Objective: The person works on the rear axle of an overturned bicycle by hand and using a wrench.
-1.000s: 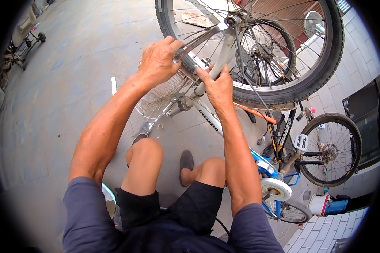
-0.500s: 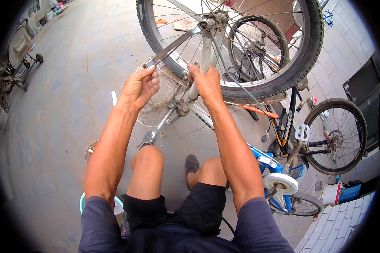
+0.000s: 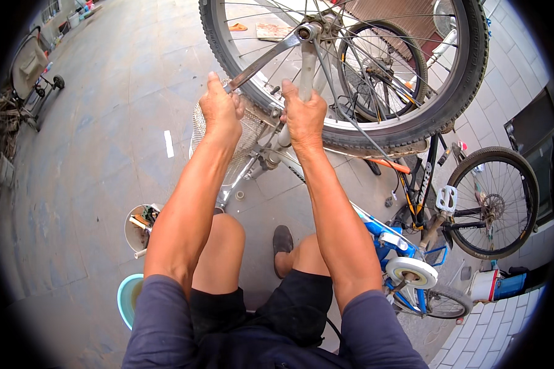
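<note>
Wrench is in the left hand: the bent fingers close on its low end, and the thumb sticks up beside it. The right hand is wrapped around a pale fork leg, its fingers pressed on the tube and its thumb pointing up. The two hands are near each other but do not touch. From the left hand, the wrench slants up and to the right, and its top end is at the middle of a big wheel. That wheel has a black bumpy tire and thin spokes, and it stands up high in front of the person.

Below the hands is a wire basket, and a small ring lies on the ground near the knees. By the left arm sit a bucket with things in it and a light blue-green tub, partly hidden by the sleeve. On the right are a blue bike and a black bike. Far off to the left stands a cart with little wheels.
</note>
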Available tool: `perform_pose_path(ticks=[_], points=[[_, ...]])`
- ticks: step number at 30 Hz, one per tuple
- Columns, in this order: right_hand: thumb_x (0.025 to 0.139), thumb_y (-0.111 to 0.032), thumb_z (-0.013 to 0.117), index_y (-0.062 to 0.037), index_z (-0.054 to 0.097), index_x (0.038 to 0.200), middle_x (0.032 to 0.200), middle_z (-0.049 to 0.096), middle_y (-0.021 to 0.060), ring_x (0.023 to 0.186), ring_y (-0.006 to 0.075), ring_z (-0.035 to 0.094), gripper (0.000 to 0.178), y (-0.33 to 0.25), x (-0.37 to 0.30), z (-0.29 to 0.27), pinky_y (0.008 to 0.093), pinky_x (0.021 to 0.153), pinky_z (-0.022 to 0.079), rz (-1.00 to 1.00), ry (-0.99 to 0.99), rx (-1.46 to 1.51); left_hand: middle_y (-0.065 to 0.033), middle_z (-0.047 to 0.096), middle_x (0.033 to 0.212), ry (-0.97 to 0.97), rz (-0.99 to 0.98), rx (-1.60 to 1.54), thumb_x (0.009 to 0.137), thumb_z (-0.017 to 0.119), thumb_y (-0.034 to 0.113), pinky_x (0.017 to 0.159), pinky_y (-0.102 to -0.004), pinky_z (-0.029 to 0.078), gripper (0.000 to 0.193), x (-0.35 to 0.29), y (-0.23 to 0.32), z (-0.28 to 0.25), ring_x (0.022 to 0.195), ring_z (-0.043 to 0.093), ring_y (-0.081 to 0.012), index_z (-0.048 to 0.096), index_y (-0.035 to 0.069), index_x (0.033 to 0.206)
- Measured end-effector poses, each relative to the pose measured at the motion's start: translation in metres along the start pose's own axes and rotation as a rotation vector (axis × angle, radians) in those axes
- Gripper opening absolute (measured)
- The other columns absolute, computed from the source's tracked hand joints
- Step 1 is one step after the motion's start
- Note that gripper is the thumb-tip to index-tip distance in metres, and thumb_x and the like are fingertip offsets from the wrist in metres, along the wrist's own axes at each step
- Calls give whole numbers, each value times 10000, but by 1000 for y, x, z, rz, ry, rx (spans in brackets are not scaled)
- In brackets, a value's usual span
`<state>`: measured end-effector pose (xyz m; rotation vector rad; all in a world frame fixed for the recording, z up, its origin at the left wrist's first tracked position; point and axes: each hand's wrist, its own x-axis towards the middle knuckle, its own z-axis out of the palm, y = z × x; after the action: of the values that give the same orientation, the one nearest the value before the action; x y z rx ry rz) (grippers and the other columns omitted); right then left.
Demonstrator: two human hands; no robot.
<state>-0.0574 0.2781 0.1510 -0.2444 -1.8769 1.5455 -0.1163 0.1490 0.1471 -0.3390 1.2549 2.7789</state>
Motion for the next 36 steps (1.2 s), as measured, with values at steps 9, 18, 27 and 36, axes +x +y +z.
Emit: perform_pose_path(ticks=[9, 18, 27, 36], points=[[883, -251, 716, -2, 639, 845, 593, 537, -10, 448, 67, 483, 263, 11, -2, 9, 231, 414, 421, -67, 69, 52, -29, 399, 574, 168, 440, 404, 1025, 416, 430, 532, -406, 333, 595, 22, -4, -6, 562, 317, -166, 419, 1, 614], [868, -214, 706, 21, 634, 761, 603, 549, 16, 589, 109, 473, 268, -3, -8, 13, 301, 587, 430, 45, 99, 40, 3, 424, 624, 182, 234, -42, 1013, 436, 453, 489, -339, 339, 487, 10, 15, 8, 510, 373, -139, 432, 107, 671], [884, -248, 716, -21, 609, 790, 568, 511, -14, 426, 69, 473, 268, 8, -4, 13, 242, 379, 383, -63, 130, 37, -30, 429, 604, 159, 12, -697, 1021, 402, 331, 499, -267, 458, 362, 17, 27, 16, 612, 527, -193, 420, 85, 755], [892, -211, 701, -13, 619, 811, 573, 513, -15, 426, 67, 460, 229, 5, -7, 14, 242, 388, 372, -29, 138, 73, 6, 340, 543, -42, 33, -725, 978, 495, 276, 464, -259, 339, 319, 56, 67, 14, 533, 434, -147, 393, 110, 726]])
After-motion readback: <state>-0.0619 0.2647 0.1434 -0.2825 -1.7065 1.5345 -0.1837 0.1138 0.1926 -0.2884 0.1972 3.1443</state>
